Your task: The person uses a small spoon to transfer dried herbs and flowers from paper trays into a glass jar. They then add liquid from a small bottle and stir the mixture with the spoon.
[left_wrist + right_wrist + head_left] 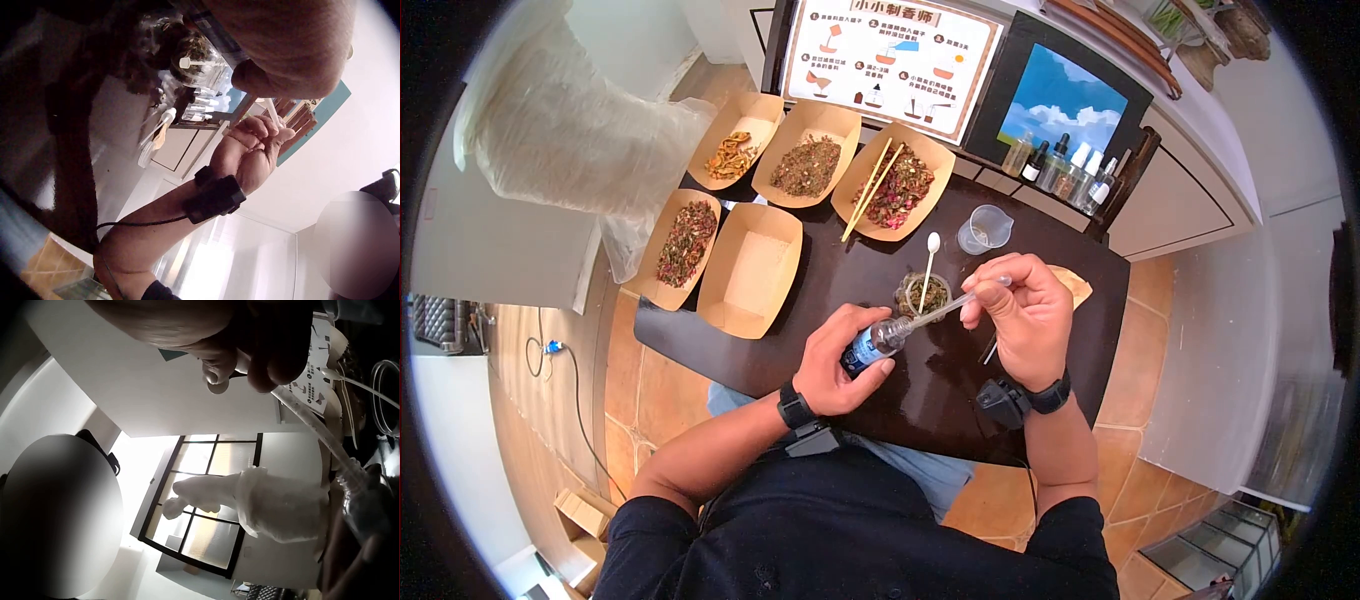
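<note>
My left hand (828, 368) grips a small clear bottle (874, 345) with a blue label, tilted to the right. My right hand (1040, 318) pinches the upper end of a clear plastic pipette (953, 305) between thumb and fingers. The pipette slants down to the left, its lower end at the bottle's mouth; the right wrist view shows this end in the neck. Just behind lies a clear jar (938, 296) of dried herbs, with a white spoon (933, 243) standing in it. In the left wrist view, the bottle is mostly hidden by the hand.
Paper trays of dried herbs and petals (687, 243) stand at the left and back, one bare tray (750, 270) among them. Chopsticks (870, 195) lie across the petal tray. A clear measuring cup (985, 230) stands behind the jar. Small bottles (1060, 172) line the back right beside an instruction board (890, 60).
</note>
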A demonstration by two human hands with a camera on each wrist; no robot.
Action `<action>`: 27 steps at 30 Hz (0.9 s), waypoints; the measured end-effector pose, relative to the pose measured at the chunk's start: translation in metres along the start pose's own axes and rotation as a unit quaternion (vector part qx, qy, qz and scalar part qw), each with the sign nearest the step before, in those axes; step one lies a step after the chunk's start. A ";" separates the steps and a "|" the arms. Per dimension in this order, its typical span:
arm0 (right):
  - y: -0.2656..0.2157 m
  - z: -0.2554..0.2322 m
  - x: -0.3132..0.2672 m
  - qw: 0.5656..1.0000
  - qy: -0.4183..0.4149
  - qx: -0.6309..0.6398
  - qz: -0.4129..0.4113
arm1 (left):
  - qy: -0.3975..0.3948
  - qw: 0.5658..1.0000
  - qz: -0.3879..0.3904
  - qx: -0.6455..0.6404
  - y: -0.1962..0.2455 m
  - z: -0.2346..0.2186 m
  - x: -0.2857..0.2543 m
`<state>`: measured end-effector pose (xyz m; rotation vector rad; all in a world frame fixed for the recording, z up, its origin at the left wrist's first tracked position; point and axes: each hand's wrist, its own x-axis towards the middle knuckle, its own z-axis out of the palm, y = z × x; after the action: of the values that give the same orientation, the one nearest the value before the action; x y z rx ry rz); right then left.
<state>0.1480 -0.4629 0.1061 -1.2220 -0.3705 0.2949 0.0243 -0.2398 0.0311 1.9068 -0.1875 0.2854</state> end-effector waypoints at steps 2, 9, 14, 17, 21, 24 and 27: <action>0.001 0.001 -0.001 1.000 -0.001 -0.006 -0.006 | 0.000 1.000 -0.004 -0.002 0.001 0.000 0.000; 0.003 0.000 -0.001 1.000 -0.008 -0.012 -0.016 | -0.005 1.000 -0.009 -0.003 0.002 -0.001 0.000; 0.000 0.002 -0.002 0.999 -0.012 -0.022 -0.022 | -0.007 1.000 -0.010 -0.003 0.001 -0.001 0.000; 0.002 0.001 -0.001 0.999 -0.002 -0.019 -0.034 | -0.007 1.000 -0.007 -0.001 0.000 -0.001 0.000; -0.004 -0.003 0.001 0.998 0.045 -0.003 -0.036 | 0.001 1.000 0.005 -0.002 0.001 -0.001 0.001; -0.009 -0.021 0.009 0.993 0.062 0.006 -0.102 | -0.001 1.000 0.006 0.003 0.002 -0.002 0.001; -0.026 -0.037 0.017 0.965 0.174 0.030 -0.193 | -0.003 1.000 0.002 -0.001 0.002 -0.002 0.002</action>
<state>0.1798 -0.4961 0.1216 -1.0895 -0.2837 -0.2428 0.0252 -0.2386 0.0335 1.9062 -0.1954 0.2834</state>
